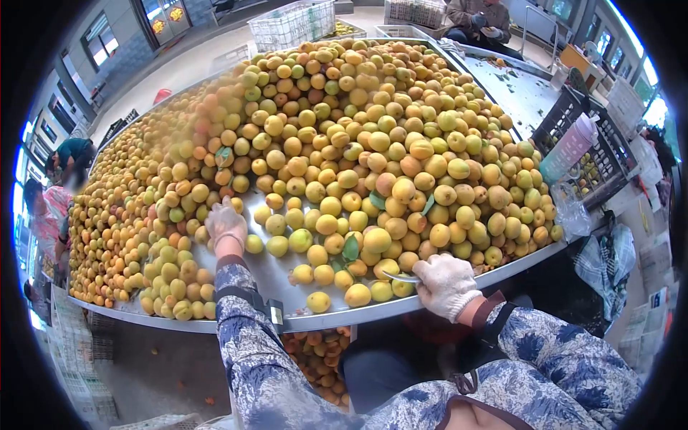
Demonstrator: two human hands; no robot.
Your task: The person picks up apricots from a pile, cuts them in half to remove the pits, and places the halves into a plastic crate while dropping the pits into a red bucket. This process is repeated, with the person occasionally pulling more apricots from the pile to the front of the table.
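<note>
Yellow-orange apricots (pixel 423 149) lie in a wide heap over a metal-topped table (pixel 266 287). My left hand (pixel 226 223), in a pale knit glove, reaches over the bare strip of metal and meets the edge of the left-hand pile. Its fingertips point away from me and are hidden, so their grip cannot be made out. At the front rim, my gloved right hand (pixel 448 285) is closed around a thin curved metal tool (pixel 401 277), whose tip points left over the nearest apricots. A few green leaves (pixel 350 248) lie among the fruit.
Apricots (pixel 315 358) also fill a container under the table's front edge. At right stand a black crate (pixel 605 161) and a pink-and-teal bottle (pixel 571 149). White crates (pixel 292 23) stand behind the heap. One person (pixel 481 21) sits at the back; others are at left.
</note>
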